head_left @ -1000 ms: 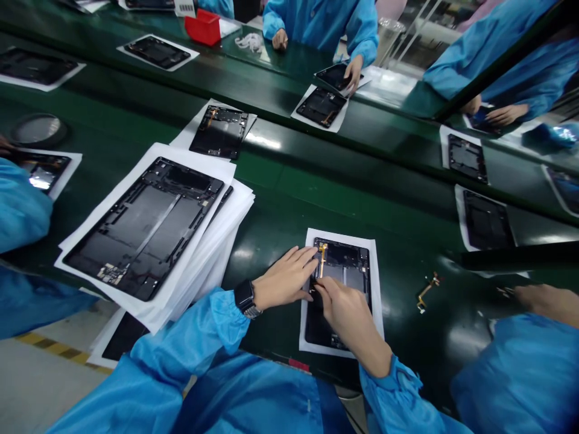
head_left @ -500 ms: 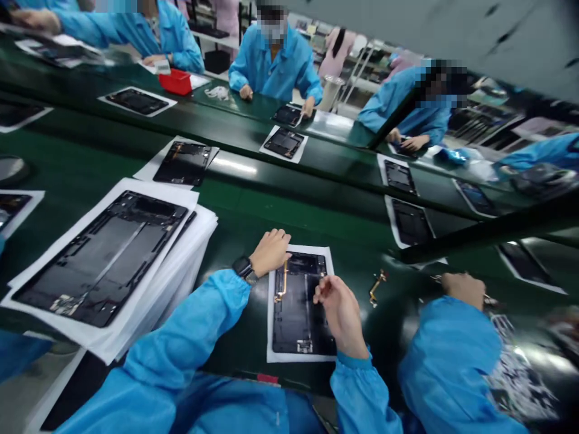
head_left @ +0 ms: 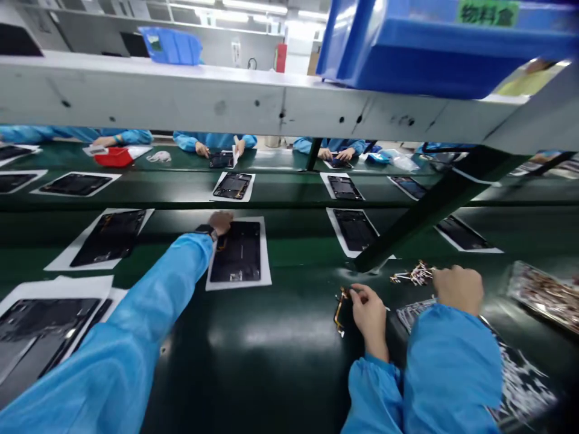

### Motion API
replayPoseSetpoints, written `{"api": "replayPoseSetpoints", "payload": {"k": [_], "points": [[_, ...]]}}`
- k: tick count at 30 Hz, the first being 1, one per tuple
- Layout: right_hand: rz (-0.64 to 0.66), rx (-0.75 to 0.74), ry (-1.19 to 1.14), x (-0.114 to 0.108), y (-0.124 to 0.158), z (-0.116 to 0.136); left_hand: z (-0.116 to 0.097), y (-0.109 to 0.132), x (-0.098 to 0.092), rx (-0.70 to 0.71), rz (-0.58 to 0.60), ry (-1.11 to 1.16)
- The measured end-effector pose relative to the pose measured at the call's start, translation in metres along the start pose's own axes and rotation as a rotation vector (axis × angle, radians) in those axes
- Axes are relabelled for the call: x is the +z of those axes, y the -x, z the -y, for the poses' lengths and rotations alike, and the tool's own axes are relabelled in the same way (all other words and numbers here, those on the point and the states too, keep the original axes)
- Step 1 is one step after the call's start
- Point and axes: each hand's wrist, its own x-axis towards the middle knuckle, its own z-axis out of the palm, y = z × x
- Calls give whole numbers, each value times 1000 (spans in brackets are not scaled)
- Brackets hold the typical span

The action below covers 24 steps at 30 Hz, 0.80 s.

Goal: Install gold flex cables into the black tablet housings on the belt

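My left arm reaches far forward. My left hand [head_left: 221, 222] is closed on the far left corner of a black tablet frame [head_left: 239, 253], which lies on a white sheet [head_left: 266, 274] on the green belt. A gold flex cable shows at that corner, under my fingers. Near me, my right hand [head_left: 368, 310] pinches another gold flex cable [head_left: 338, 308] just above the dark green table. A watch sits on my left wrist.
A co-worker's hand [head_left: 456, 288] and blue sleeve are right beside my right hand, near a pile of flex cables [head_left: 414, 274]. Stacked frames [head_left: 40, 325] lie at lower left. More frames [head_left: 108, 238] ride the belt. A grey shelf beam [head_left: 271, 108] and slanting black strut [head_left: 429, 205] cross above.
My left hand has slid the frame on its sheet away onto the belt. My right hand left the frame and moved right to a loose flex cable. My head has lifted.
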Motion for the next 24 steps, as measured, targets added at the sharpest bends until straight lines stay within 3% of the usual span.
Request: {"api": "replayPoseSetpoints", "payload": {"k": [2,5,8,11,13,16,20,22,24], "points": [[21,-18,40,6,-2,-14,8,-31,-9,-66,-29,-15],[67,-30,103,25,7,-39,12,-58,-10,-114,-74,-6],[115,-40,157,43,19,-55,7,-65,-7,-85,-113,33],[156,-71,189,54,22,-59,-17,-51,-7,1,-146,99],[172,-101,195,58,20,-56,-48,-25,-6,75,-175,158],[170,-143,179,57,18,-51,-114,41,11,256,-173,270],[155,-197,171,52,22,-46,-207,142,66,524,-112,393],[148,-214,185,51,24,-43,-237,177,93,655,-86,477],[139,-220,193,51,26,-39,-254,197,112,695,-80,453]]}}
